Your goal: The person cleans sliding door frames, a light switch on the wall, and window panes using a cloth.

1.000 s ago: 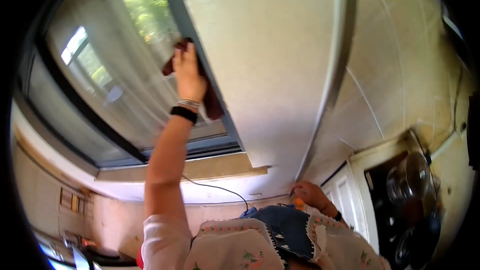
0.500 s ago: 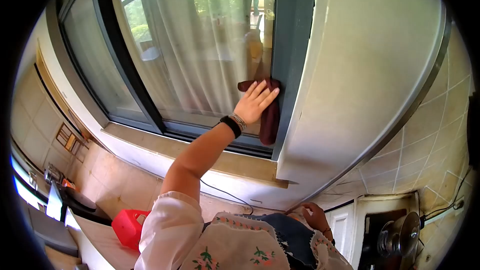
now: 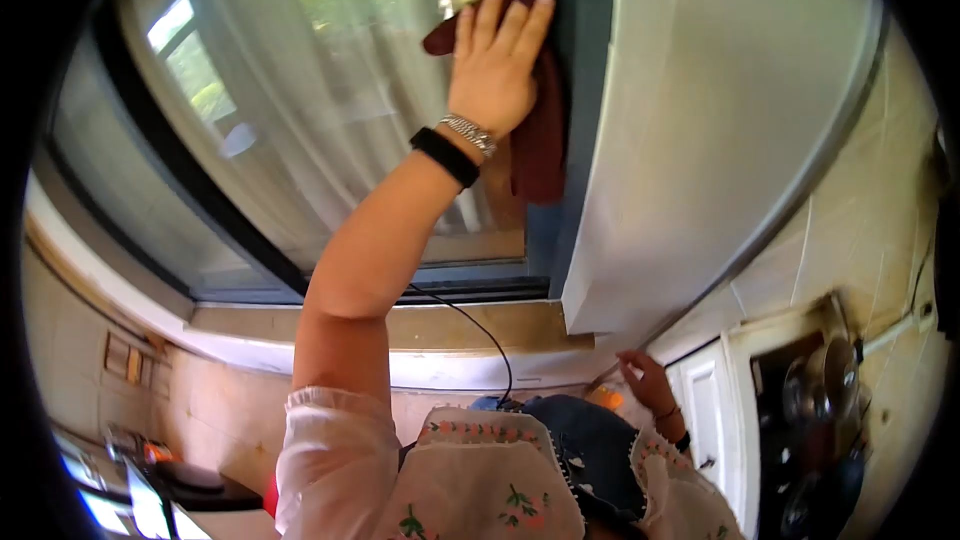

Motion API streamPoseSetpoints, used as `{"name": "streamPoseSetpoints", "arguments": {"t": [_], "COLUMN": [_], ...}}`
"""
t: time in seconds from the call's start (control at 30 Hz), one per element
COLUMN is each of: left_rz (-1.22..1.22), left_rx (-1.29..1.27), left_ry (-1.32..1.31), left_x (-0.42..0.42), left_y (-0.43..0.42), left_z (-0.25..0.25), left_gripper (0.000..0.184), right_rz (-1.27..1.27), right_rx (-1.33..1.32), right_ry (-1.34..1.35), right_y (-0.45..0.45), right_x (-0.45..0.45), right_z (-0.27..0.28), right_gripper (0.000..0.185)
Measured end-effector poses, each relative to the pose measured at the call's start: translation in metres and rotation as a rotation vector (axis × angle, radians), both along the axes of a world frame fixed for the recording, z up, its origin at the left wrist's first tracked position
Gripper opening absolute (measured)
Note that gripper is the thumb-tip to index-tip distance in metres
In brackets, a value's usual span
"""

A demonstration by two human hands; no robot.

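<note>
My left hand [image 3: 495, 75] presses a dark maroon cloth [image 3: 540, 145] against the right edge of a sliding window [image 3: 350, 140]. Its fingers are stretched upward over the cloth, holding it to the pane. One end of the cloth pokes out left of the fingers, and the rest hangs down along the dark window frame [image 3: 585, 60]. A black band and a silver bracelet circle that wrist. Low on my right side, my right hand [image 3: 648, 382] hangs with loosely parted fingers and nothing visible in it.
A stone sill [image 3: 480, 328] runs under the window, with a black cable [image 3: 495, 345] crossing it. To the right are a white wall [image 3: 690, 140], a cabinet door [image 3: 715, 420] and a pot with a glass lid [image 3: 825, 380]. Dark furniture stands lower left.
My left hand has slid the cloth upward along the window's right edge. The view has shifted too. My right hand remains low at my side, its fingers slightly more extended.
</note>
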State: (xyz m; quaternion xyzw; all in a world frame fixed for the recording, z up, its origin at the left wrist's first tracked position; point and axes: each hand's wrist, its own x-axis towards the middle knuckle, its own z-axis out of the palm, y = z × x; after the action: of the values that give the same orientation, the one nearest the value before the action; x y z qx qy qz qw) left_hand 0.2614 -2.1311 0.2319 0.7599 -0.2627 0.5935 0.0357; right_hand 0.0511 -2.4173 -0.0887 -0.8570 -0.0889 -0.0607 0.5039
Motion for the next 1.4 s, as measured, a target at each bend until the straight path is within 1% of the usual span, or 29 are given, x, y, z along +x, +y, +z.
{"name": "streamPoseSetpoints", "arguments": {"t": [0.03, 0.07, 0.1, 0.13, 0.17, 0.2, 0.23, 0.27, 0.3, 0.33, 0.37, 0.4, 0.47, 0.53, 0.6, 0.67, 0.73, 0.77, 0.8, 0.83, 0.87, 0.9, 1.0, 1.03, 1.1, 1.13, 1.2, 1.33, 1.4], "left_rz": [0.009, 0.012, 0.012, -0.062, -0.007, 0.034, 0.043, 0.049, 0.061, 0.066, 0.077, 0.035, 0.031, -0.004, 0.038, 0.036, -0.039, -0.037, -0.011, 0.013, 0.012, 0.007, -0.013, -0.021, -0.005, 0.010, -0.005, -0.015, -0.013], "left_rx": [0.029, 0.061, 0.080, 0.107, 0.139, 0.152, 0.183, 0.223, 0.240, 0.255, 0.268, 0.272, 0.291, 0.285, 0.310, 0.318, 0.334, 0.323, 0.341, 0.362, 0.352, 0.351, 0.344, 0.341, 0.346, 0.351, 0.348, 0.343, 0.355], "left_ry": [-0.003, 0.037, 0.047, 0.022, 0.096, 0.147, 0.112, 0.097, 0.102, 0.120, 0.149, 0.138, 0.158, 0.165, 0.206, 0.213, 0.191, 0.200, 0.215, 0.226, 0.227, 0.223, 0.200, 0.187, 0.198, 0.207, 0.198, 0.189, 0.192], "left_x": [0.002, 0.002, 0.001, 0.001, -0.002, -0.006, -0.005, -0.002, -0.004, -0.005, -0.008, -0.008, -0.015, -0.016, -0.014, -0.011, -0.007, -0.007, -0.007, -0.007, -0.006, -0.005, -0.003, -0.002, -0.005, -0.005, -0.004, -0.002, -0.001], "left_y": [0.003, 0.004, 0.005, 0.008, 0.008, 0.009, 0.015, 0.016, 0.018, 0.020, 0.020, 0.021, 0.022, 0.023, 0.026, 0.028, 0.033, 0.034, 0.035, 0.036, 0.037, 0.037, 0.036, 0.036, 0.037, 0.037, 0.037, 0.038, 0.037], "left_z": [-0.008, -0.016, -0.024, -0.033, -0.039, -0.044, -0.055, -0.061, -0.068, -0.077, -0.085, -0.093, -0.102, -0.115, -0.129, -0.137, -0.144, -0.145, -0.145, -0.145, -0.146, -0.146, -0.147, -0.147, -0.147, -0.146, -0.148, -0.149, -0.149], "left_gripper": [0.074, 0.074, 0.076, 0.079, 0.081, 0.082, 0.082, 0.082, 0.083, 0.084, 0.084, 0.084, 0.082, 0.082, 0.082, 0.082, 0.080, 0.080, 0.080, 0.079, 0.079, 0.078, 0.078, 0.078, 0.078, 0.078, 0.078, 0.078, 0.078], "right_rz": [-0.033, -0.072, -0.092, -0.039, -0.049, -0.102, -0.051, 0.143, 0.205, 0.264, 0.206, 0.251, 0.241, 0.224, 0.266, 0.224, 0.337, 0.393, 0.435, 0.576, 0.550, 0.603, 0.657, 0.656, 0.705, 0.705, 0.728, 0.788, 0.800], "right_rx": [0.082, 0.048, 0.112, 0.333, 0.536, 0.778, 1.143, 1.433, 1.605, 1.653, 1.783, 1.812, 1.801, 1.841, 1.907, 1.943, 1.870, 1.899, 1.857, 1.792, 1.648, 1.534, 1.197, 1.197, 1.036, 1.039, 0.915, 0.812, 0.806], "right_ry": [0.054, 0.010, 0.018, -0.095, -0.081, -0.050, -0.106, -0.217, -0.252, -0.324, -0.329, -0.353, -0.414, -0.419, -0.433, -0.445, -0.539, -0.571, -0.647, -0.678, -0.751, -0.784, -0.844, -0.843, -0.852, -0.850, -0.809, -0.817, -0.846], "right_y": [-0.002, -0.001, -0.005, -0.007, -0.010, -0.013, -0.018, -0.035, -0.044, -0.049, -0.053, -0.058, -0.060, -0.061, -0.059, -0.059, -0.058, -0.054, -0.045, -0.039, -0.026, -0.013, 0.001, 0.002, 0.003, 0.006, 0.012, 0.025, 0.030], "right_x": [0.004, 0.005, 0.008, 0.010, 0.006, 0.002, 0.000, 0.006, 0.006, 0.005, 0.002, 0.003, -0.001, -0.005, -0.008, -0.012, -0.018, -0.026, -0.035, -0.043, -0.052, -0.058, -0.069, -0.073, -0.082, -0.084, -0.088, -0.088, -0.086], "right_z": [0.005, 0.027, 0.038, 0.054, 0.077, 0.099, 0.111, 0.117, 0.130, 0.145, 0.155, 0.157, 0.161, 0.163, 0.164, 0.168, 0.184, 0.198, 0.216, 0.229, 0.245, 0.257, 0.271, 0.273, 0.278, 0.280, 0.283, 0.282, 0.280], "right_gripper": [0.018, 0.018, 0.018, 0.017, 0.015, 0.018, 0.020, 0.021, 0.018, 0.017, 0.016, 0.015, 0.015, 0.014, 0.014, 0.014, 0.014, 0.012, 0.010, 0.010, 0.011, 0.012, 0.014, 0.014, 0.016, 0.016, 0.017, 0.011, 0.010]}}
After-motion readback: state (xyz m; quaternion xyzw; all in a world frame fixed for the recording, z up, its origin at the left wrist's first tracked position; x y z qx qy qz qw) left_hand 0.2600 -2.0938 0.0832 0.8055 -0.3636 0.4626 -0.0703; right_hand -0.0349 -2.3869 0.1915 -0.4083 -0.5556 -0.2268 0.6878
